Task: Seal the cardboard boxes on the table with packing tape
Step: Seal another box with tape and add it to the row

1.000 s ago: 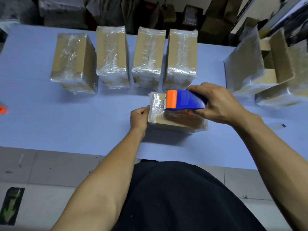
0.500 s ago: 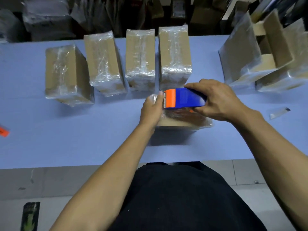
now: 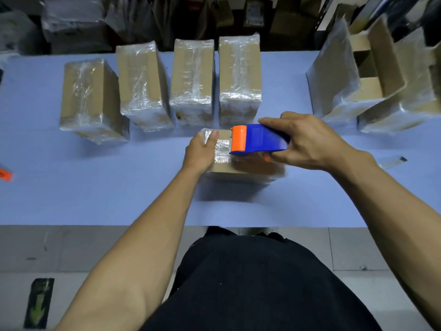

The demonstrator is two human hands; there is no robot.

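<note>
The right hand [image 3: 307,142] grips a blue and orange tape dispenser [image 3: 257,139] on top of a small cardboard box [image 3: 229,163] near the middle of the tabletop [image 3: 95,187], toward its front edge. The left hand [image 3: 201,151] presses flat on the box's left end, fingers relaxed. Four taped boxes [image 3: 191,80] stand in a row behind.

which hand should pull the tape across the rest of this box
Right. The right hand already grips the tape dispenser over the box, while the left hand presses down the taped end.
</note>
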